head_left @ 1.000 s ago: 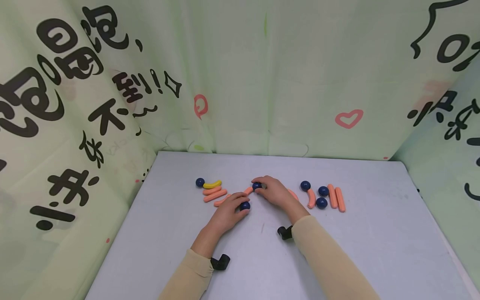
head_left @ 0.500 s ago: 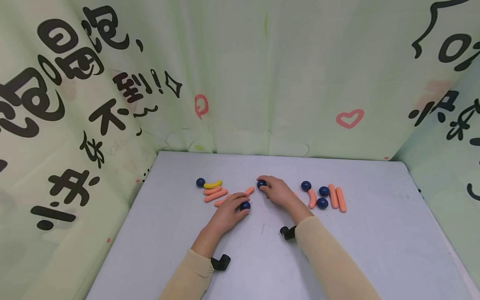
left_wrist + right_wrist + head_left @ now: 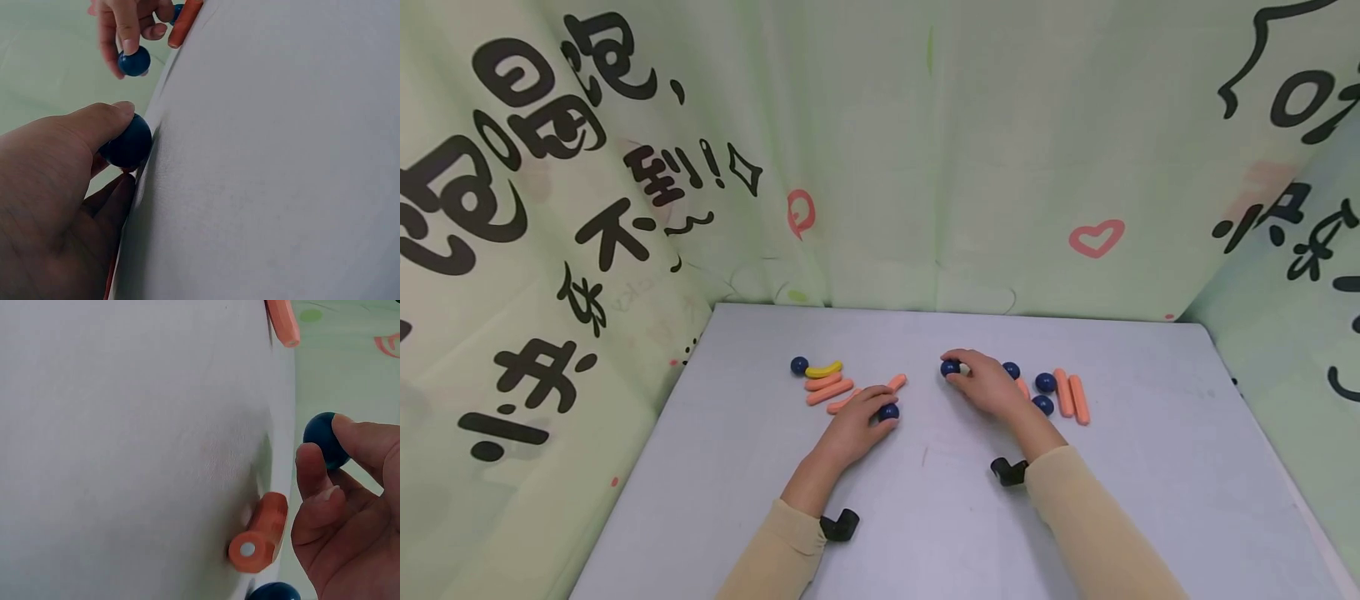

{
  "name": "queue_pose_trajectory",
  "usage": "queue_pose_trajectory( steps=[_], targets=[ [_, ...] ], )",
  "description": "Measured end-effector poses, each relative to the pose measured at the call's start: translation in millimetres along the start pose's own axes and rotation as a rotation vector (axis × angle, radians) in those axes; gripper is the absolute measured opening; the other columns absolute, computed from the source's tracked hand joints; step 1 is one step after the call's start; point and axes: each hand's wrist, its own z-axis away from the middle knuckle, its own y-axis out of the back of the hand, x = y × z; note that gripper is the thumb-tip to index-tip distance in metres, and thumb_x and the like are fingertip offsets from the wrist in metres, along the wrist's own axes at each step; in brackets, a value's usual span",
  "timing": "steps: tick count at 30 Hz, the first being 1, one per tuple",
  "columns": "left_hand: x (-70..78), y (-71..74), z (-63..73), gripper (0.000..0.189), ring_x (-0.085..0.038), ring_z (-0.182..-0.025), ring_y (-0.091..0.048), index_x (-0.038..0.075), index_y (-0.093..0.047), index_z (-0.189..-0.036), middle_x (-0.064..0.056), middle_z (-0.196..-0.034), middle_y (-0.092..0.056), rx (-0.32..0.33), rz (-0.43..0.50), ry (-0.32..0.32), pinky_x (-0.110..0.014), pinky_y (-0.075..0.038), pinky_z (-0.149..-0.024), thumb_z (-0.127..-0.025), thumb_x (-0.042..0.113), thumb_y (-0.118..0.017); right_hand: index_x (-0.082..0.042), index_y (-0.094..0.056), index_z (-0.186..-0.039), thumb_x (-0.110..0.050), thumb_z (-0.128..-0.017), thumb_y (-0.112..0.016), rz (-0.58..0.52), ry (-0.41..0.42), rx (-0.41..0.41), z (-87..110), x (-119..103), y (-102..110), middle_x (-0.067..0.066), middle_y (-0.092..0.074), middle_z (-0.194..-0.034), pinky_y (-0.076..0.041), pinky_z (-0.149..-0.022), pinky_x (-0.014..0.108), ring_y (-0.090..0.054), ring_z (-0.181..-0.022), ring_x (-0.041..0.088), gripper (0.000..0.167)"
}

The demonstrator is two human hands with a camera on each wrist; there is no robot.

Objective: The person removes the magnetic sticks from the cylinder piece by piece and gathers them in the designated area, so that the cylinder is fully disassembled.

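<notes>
With thumb and fingers, my left hand holds a dark blue ball low at the table top. The same ball shows glossy beside the thumb in the left wrist view. My right hand pinches a second blue ball; in the right wrist view this ball sits between thumb and index finger, apart from the table. Beyond my left fingers lies an orange stick. Under the right hand is a curved orange stick, partly hidden by the hand, with a pale round spot on its end.
To the left lie a blue ball, a yellow curved stick and several orange sticks. On the right are more blue balls and two straight orange sticks. A lettered curtain surrounds the white table.
My right hand has moved right with its blue ball, away from the orange stick near the left hand. The left hand stays in place with its ball.
</notes>
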Motion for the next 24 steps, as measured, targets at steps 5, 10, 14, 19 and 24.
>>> queue_pose_trajectory(
  steps=[5,10,14,19,24],
  targets=[
    [0.3,0.4,0.8,0.043,-0.018,-0.138,-0.047,0.022,-0.061,-0.135,0.004,-0.148,-0.049,-0.003,0.001,-0.007,-0.039,-0.043,-0.111,-0.096,0.039,-0.064,-0.025,-0.053,-0.138,-0.030,-0.099,-0.060,-0.069,-0.035,-0.013,11.7,13,8,0.011,-0.068,-0.103,-0.053,-0.068,0.040,-0.060,-0.071,0.023,0.040],
    [-0.3,1.1,1.9,0.042,-0.019,-0.138,-0.046,0.022,-0.060,-0.136,0.004,-0.149,-0.048,-0.005,0.007,-0.021,-0.039,-0.043,-0.111,-0.097,0.038,-0.063,-0.023,-0.049,-0.138,-0.029,-0.099,-0.061,-0.138,-0.085,-0.041,20.0,24,13,0.007,-0.060,-0.062,-0.045,-0.056,0.033,-0.054,-0.049,0.022,0.042],
    [-1.5,1.0,1.9,0.043,-0.018,-0.138,-0.046,0.023,-0.060,-0.136,0.004,-0.149,-0.048,-0.005,0.001,-0.023,-0.039,-0.043,-0.111,-0.097,0.038,-0.063,-0.025,-0.049,-0.138,-0.034,-0.098,-0.061,-0.114,-0.111,-0.006,22.1,32,17,0.009,-0.068,-0.075,-0.043,-0.067,0.035,-0.058,-0.064,0.025,0.043],
    [-1.8,0.4,1.7,0.042,-0.018,-0.138,-0.046,0.022,-0.060,-0.136,0.004,-0.149,-0.048,-0.004,0.010,-0.023,-0.039,-0.043,-0.111,-0.097,0.038,-0.063,-0.025,-0.048,-0.140,-0.039,-0.097,-0.060,-0.046,-0.135,0.040,21.3,40,21,0.011,-0.058,-0.135,-0.046,-0.086,0.041,-0.054,-0.106,0.028,0.046],
    [-2.6,0.1,1.6,0.043,-0.018,-0.138,-0.046,0.023,-0.059,-0.136,0.005,-0.149,-0.048,-0.005,0.022,-0.026,-0.039,-0.043,-0.111,-0.096,0.038,-0.063,-0.026,-0.043,-0.144,-0.041,-0.099,-0.055,-0.080,-0.207,0.015,19.9,43,23,0.015,-0.063,-0.113,-0.049,-0.061,0.035,-0.059,-0.075,0.025,0.048]
  ],
)
